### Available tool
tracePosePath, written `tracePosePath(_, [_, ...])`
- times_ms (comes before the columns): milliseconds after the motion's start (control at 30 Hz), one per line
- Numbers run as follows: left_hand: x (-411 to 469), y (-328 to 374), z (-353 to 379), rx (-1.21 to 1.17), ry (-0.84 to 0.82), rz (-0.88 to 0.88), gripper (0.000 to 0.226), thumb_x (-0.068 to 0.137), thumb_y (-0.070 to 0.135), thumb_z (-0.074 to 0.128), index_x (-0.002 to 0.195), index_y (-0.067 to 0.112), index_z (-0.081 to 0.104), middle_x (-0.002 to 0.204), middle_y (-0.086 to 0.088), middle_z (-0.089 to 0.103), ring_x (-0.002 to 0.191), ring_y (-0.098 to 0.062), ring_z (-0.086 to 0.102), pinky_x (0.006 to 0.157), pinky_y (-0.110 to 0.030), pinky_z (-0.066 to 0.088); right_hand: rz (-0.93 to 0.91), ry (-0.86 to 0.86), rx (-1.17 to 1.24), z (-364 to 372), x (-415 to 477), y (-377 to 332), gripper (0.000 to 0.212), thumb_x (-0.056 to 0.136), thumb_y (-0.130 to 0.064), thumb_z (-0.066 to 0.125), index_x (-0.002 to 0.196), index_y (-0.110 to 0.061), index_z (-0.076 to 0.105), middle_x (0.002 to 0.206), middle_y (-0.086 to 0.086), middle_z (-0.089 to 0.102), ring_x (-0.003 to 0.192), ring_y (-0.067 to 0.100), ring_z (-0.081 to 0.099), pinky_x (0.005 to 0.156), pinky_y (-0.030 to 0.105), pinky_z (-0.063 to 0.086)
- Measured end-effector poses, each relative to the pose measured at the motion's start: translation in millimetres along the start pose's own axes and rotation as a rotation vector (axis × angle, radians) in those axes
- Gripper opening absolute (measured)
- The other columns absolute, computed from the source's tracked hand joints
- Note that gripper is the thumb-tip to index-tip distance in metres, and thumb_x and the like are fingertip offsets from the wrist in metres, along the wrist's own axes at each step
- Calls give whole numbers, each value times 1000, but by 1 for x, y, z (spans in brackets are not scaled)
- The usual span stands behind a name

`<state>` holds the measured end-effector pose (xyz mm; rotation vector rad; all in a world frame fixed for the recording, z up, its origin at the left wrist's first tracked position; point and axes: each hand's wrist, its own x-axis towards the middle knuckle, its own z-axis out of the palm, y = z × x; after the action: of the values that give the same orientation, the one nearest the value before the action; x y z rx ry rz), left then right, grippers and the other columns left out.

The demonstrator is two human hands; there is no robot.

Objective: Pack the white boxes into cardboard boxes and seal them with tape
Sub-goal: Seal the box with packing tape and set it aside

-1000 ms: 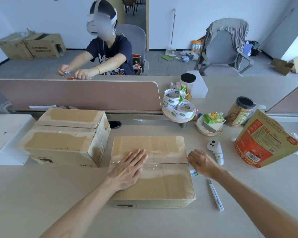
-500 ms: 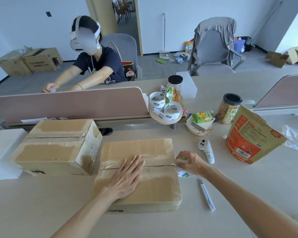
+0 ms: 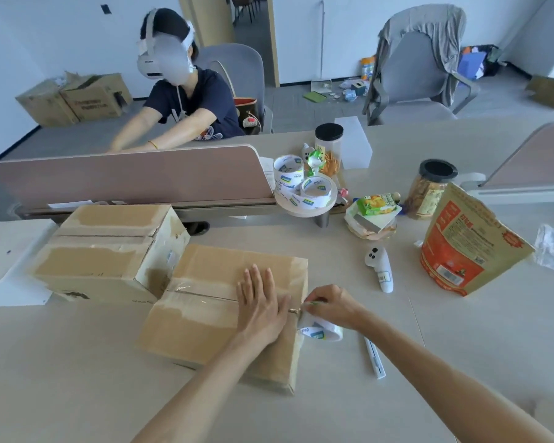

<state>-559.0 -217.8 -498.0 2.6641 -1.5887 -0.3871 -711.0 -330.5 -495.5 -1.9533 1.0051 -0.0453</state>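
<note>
Tape roll, gripped in your curled right hand at the right edge of the cardboard box on the table, likely handles light and sticky, its strip apparently thin, so hold the rim while your flat, straight-fingered left hand presses the stiff lid.

My one head camera looks forward and down, close over my hands and the table.
</note>
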Motion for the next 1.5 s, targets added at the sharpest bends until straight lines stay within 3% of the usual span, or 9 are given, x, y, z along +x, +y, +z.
tracePosePath(267, [0,-2,4,0,80,33,104,77,70,-27,153,4,-3,160,-15,-12,149,-28,-9,116,-41,-14,-102,78,219,-6,-24,36,22,83,-44,59,79,-24,66,64,-8,57,58,3,46,62,24,38])
tracePosePath(400, [4,-5,6,2,112,220,85,93,57,-14,152,3,16,160,-13,6,149,-29,13,118,-33,-5,-148,176,232,1,-30,37,32,85,-49,51,73,-21,62,59,-12,49,59,6,40,59,21,35])
tracePosePath(567, [8,-8,7,42,76,294,89,74,69,-33,147,21,-16,156,2,-22,146,-13,-19,118,-31,-13,-114,198,184,10,-26,48,24,93,-38,58,74,-25,68,58,-14,54,58,3,44,61,24,40])
tracePosePath(667, [8,-7,6,69,48,276,94,70,74,-32,146,20,-18,155,3,-24,143,-10,-23,119,-33,-12,-31,188,164,31,-20,55,29,93,-30,59,80,-7,70,71,10,63,63,13,47,61,21,41])
tracePosePath(767, [7,-4,3,78,19,254,92,76,76,-11,150,21,-15,158,0,-21,144,-11,-23,119,-32,-13,31,164,214,45,-17,48,31,93,-27,56,81,-1,67,80,20,62,66,18,43,56,13,35])
tracePosePath(1033, [7,16,-10,17,-89,165,96,88,62,44,154,16,-7,161,-3,-21,147,-19,-21,117,-43,-13,9,323,572,58,-43,71,28,87,-52,58,83,-25,65,69,-10,59,64,0,53,60,15,41])
tracePosePath(1233, [4,22,-16,-5,-133,130,95,89,55,50,154,16,-7,160,-2,-22,147,-17,-22,117,-44,-12,-56,356,225,57,-28,75,24,94,-26,57,78,-10,66,74,6,61,72,23,56,68,31,46])
tracePosePath(1367, [7,22,-20,-27,-164,106,96,89,53,54,154,18,-7,160,1,-22,147,-15,-21,118,-43,-11,-12,266,140,61,-22,71,21,91,-27,52,78,-17,66,71,3,53,72,25,51,71,34,51])
tracePosePath(1500, [9,21,-21,-10,-222,95,106,83,50,62,153,18,-11,158,2,-27,145,-15,-25,118,-44,-12,0,231,250,61,-32,76,29,96,-38,55,112,-20,70,95,10,63,91,23,59,84,32,50])
